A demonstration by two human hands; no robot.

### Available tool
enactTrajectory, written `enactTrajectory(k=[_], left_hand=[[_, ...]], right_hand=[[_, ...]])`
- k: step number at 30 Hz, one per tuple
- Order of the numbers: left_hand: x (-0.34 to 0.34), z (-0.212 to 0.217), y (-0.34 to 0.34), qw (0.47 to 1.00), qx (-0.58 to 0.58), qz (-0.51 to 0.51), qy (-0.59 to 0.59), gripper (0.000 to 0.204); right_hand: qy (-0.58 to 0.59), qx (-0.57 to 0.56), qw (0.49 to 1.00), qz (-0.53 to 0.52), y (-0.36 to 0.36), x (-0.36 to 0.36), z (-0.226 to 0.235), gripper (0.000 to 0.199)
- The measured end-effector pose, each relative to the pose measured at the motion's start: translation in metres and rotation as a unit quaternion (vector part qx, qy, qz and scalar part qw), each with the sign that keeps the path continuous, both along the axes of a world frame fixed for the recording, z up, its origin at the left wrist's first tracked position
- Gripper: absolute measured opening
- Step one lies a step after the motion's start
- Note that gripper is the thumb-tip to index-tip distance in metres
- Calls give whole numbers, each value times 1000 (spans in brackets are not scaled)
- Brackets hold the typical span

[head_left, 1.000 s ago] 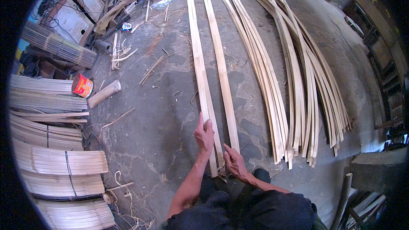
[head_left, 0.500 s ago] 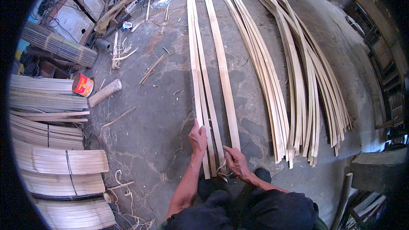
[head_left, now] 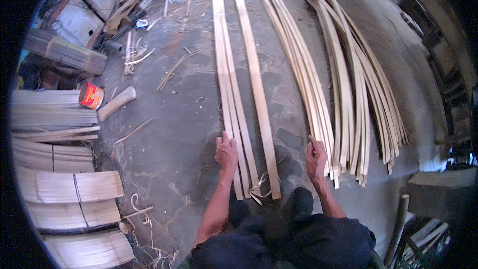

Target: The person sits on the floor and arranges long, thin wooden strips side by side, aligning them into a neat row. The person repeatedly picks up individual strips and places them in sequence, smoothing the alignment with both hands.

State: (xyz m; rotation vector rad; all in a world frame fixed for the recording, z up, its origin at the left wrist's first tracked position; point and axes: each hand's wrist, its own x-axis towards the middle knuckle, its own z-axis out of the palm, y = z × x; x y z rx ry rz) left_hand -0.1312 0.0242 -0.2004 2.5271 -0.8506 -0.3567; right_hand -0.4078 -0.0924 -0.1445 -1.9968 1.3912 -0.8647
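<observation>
Three long pale bamboo strips [head_left: 231, 82] lie close together on the floor, running away from me. My left hand [head_left: 227, 155], fingers curled, is closed at the left edge of this group near its close end. One separate bamboo strip [head_left: 258, 89] lies just to their right. Further right my right hand [head_left: 315, 157] is at the left edge of a bundle of bamboo strips [head_left: 298, 65], with its fingers bent around the outermost strip; the fingertips are partly hidden. A curled thin shaving [head_left: 256, 192] rests by the strip ends at my feet.
More bamboo strips [head_left: 348, 94] fan out and cross at the right. Tied stacks of slats [head_left: 74, 187], an orange-red tin [head_left: 91, 95] and a short wooden log [head_left: 117, 103] are at the left. A grey block [head_left: 440, 192] is at the lower right.
My right hand has moved right, from the ends of the near strips to the bundle. My left hand has shifted slightly at the left strip group. The curled shaving now lies uncovered.
</observation>
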Motion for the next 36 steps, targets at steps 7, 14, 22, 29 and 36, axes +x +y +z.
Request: enactTrajectory(k=[7, 14, 22, 29, 36], left_hand=[[-4, 7, 3, 999, -39, 5, -25, 61], [-69, 24, -22, 973, -165, -160, -7, 64], [-109, 35, -35, 965, -61, -253, 27, 97], [-99, 44, -46, 923, -189, -71, 329, 76], [-76, 41, -71, 835, -258, -34, 484, 62]], right_hand=[[235, -29, 971, 15, -15, -41, -8, 50], [128, 50, 989, -46, -24, -53, -35, 57], [103, -46, 993, -44, -33, -48, -19, 48], [-104, 50, 991, -73, -13, -22, 75, 31], [-90, 61, 991, -76, 23, -17, 44, 35]])
